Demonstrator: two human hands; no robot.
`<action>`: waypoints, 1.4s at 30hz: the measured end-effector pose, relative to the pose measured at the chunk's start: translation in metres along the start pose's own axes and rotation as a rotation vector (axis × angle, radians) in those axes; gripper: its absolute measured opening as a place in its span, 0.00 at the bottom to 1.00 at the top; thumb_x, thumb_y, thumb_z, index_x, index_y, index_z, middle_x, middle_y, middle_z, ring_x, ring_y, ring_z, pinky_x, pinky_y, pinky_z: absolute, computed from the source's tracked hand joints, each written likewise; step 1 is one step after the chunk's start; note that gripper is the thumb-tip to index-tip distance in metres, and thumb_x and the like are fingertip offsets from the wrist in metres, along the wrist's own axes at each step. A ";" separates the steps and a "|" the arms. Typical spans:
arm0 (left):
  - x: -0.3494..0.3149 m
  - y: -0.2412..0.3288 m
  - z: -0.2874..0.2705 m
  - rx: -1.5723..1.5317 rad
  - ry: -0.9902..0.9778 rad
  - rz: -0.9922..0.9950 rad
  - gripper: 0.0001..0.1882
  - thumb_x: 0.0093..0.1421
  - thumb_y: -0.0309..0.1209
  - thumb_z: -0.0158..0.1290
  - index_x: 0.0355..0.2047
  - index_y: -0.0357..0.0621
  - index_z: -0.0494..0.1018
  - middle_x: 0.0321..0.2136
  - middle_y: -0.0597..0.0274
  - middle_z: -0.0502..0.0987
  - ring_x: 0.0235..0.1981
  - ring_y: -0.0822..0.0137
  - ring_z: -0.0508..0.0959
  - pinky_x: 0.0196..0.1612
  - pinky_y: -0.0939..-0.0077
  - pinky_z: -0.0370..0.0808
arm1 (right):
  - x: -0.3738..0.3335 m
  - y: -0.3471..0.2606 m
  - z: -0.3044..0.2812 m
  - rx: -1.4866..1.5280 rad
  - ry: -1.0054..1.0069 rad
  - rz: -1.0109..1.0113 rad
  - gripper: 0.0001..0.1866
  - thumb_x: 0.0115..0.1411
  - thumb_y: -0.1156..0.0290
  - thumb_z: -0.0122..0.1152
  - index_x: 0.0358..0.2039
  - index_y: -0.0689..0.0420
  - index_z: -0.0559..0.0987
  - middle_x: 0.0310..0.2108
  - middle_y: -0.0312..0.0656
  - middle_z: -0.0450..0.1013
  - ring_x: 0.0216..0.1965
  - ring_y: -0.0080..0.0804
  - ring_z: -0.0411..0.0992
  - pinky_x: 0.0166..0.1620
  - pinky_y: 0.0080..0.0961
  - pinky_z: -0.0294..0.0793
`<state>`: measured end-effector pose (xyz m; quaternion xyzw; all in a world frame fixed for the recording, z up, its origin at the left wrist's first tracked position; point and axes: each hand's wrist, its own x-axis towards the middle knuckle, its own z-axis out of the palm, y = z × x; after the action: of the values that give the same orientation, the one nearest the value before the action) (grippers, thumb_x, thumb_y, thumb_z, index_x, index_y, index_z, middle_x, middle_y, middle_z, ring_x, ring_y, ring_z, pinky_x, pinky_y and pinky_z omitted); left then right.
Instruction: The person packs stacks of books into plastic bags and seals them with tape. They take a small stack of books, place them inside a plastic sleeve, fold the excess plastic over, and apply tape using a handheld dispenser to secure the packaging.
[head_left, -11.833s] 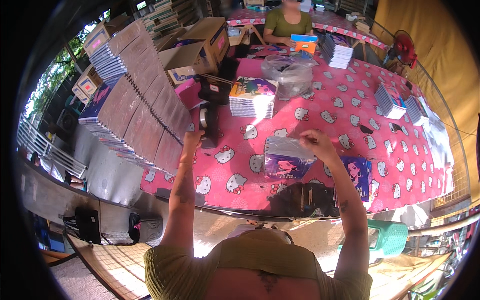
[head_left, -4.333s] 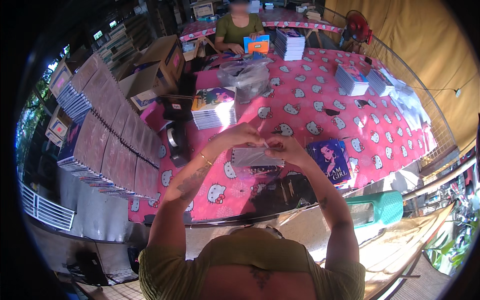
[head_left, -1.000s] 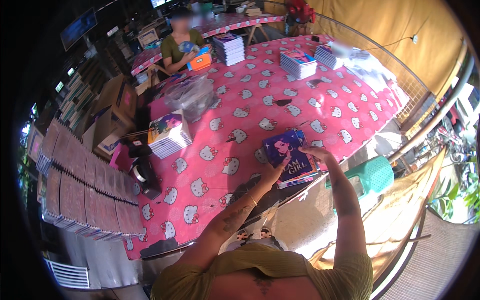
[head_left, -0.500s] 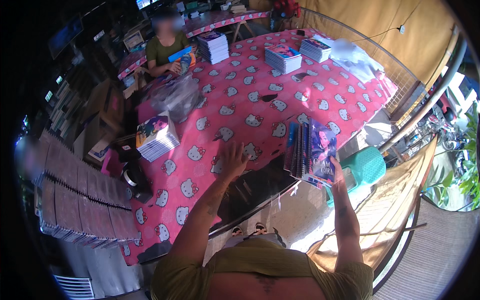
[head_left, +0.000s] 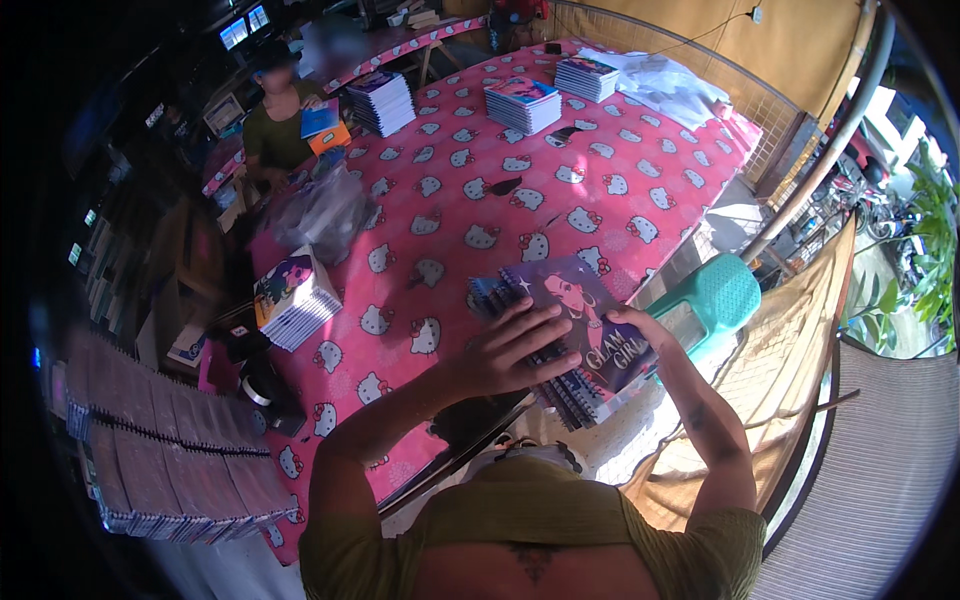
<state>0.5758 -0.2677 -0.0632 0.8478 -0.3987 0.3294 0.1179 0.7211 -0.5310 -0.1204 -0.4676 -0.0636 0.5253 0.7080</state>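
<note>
A small stack of spiral-bound notebooks (head_left: 574, 303) is held between my two hands above the table's near edge. The top cover is dark purple with a pink drawn figure. My right hand (head_left: 643, 332) grips the stack's right side, thumb on the cover and the other fingers hidden beneath. My left hand (head_left: 522, 348) lies across the spiral-bound left edge, its fingers over the coils and cover and its thumb out of sight. The lower notebooks are fanned out a little to the left.
Stacks of books (head_left: 298, 300) stand on the pink patterned table (head_left: 450, 265), with several more at its far side. Plastic-wrapped notebooks (head_left: 175, 440) are piled at the left. Across the table a person (head_left: 280, 130) holds books. A green stool (head_left: 715, 300) stands at the right.
My left hand has left the tabletop and come onto the notebooks' spiral edge. My right hand has brought the stack leftward and nearer. The person across has shifted the books they hold.
</note>
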 end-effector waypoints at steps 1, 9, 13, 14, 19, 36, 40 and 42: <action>0.006 0.000 -0.017 -0.045 -0.034 -0.050 0.22 0.61 0.36 0.54 0.56 0.56 0.68 0.54 0.56 0.71 0.55 0.53 0.74 0.64 0.45 0.60 | 0.005 -0.001 -0.001 -0.101 0.017 -0.025 0.37 0.59 0.47 0.61 0.61 0.59 0.67 0.53 0.52 0.73 0.47 0.41 0.77 0.50 0.33 0.78; -0.115 -0.007 -0.001 -1.075 0.439 -1.076 0.30 0.48 0.22 0.67 0.52 0.39 0.70 0.47 0.60 0.75 0.48 0.69 0.75 0.52 0.71 0.74 | 0.043 0.031 0.118 -0.474 -0.002 -0.966 0.64 0.44 0.39 0.74 0.69 0.59 0.48 0.64 0.46 0.55 0.66 0.39 0.54 0.67 0.36 0.50; -0.161 -0.003 0.037 -1.105 0.389 -1.184 0.28 0.51 0.23 0.65 0.52 0.39 0.69 0.47 0.59 0.75 0.49 0.67 0.75 0.53 0.70 0.72 | 0.107 0.101 0.085 -0.549 0.152 -0.869 0.59 0.42 0.62 0.81 0.69 0.56 0.51 0.63 0.46 0.57 0.64 0.38 0.57 0.66 0.35 0.56; -0.162 -0.005 0.037 -1.114 0.395 -1.158 0.28 0.51 0.24 0.66 0.52 0.39 0.69 0.48 0.59 0.75 0.49 0.67 0.75 0.53 0.70 0.72 | 0.108 0.111 0.088 -0.478 0.136 -0.861 0.58 0.43 0.65 0.80 0.69 0.56 0.52 0.61 0.45 0.60 0.63 0.36 0.59 0.65 0.35 0.57; -0.166 -0.012 0.053 -0.919 0.436 -1.168 0.30 0.51 0.28 0.66 0.53 0.39 0.67 0.48 0.60 0.74 0.49 0.66 0.74 0.54 0.68 0.71 | 0.114 0.123 0.095 -0.367 0.165 -0.765 0.57 0.44 0.70 0.79 0.69 0.56 0.50 0.60 0.43 0.62 0.63 0.35 0.60 0.65 0.34 0.58; -0.178 -0.028 0.045 -1.167 0.346 -1.171 0.46 0.46 0.32 0.69 0.60 0.37 0.54 0.51 0.55 0.67 0.54 0.62 0.69 0.58 0.63 0.68 | 0.114 0.118 0.102 -0.581 0.266 -0.916 0.52 0.39 0.67 0.82 0.62 0.58 0.59 0.53 0.43 0.65 0.57 0.33 0.64 0.61 0.32 0.62; -0.091 -0.028 -0.047 -0.720 0.244 -0.901 0.50 0.51 0.39 0.66 0.67 0.37 0.50 0.64 0.43 0.57 0.67 0.55 0.57 0.66 0.58 0.57 | 0.108 0.113 0.089 -0.595 0.243 -0.846 0.52 0.37 0.68 0.83 0.61 0.56 0.60 0.53 0.40 0.66 0.56 0.31 0.64 0.61 0.32 0.62; -0.058 -0.016 -0.063 -0.261 0.107 -0.725 0.53 0.54 0.48 0.62 0.68 0.32 0.46 0.67 0.36 0.50 0.70 0.48 0.51 0.69 0.53 0.51 | 0.107 0.110 0.095 -0.601 0.225 -0.853 0.51 0.39 0.69 0.82 0.61 0.57 0.60 0.52 0.42 0.68 0.56 0.31 0.66 0.60 0.32 0.64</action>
<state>0.5316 -0.1936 -0.0527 0.8931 -0.1048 0.2566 0.3544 0.6377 -0.3874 -0.1915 -0.6358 -0.3195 0.0963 0.6960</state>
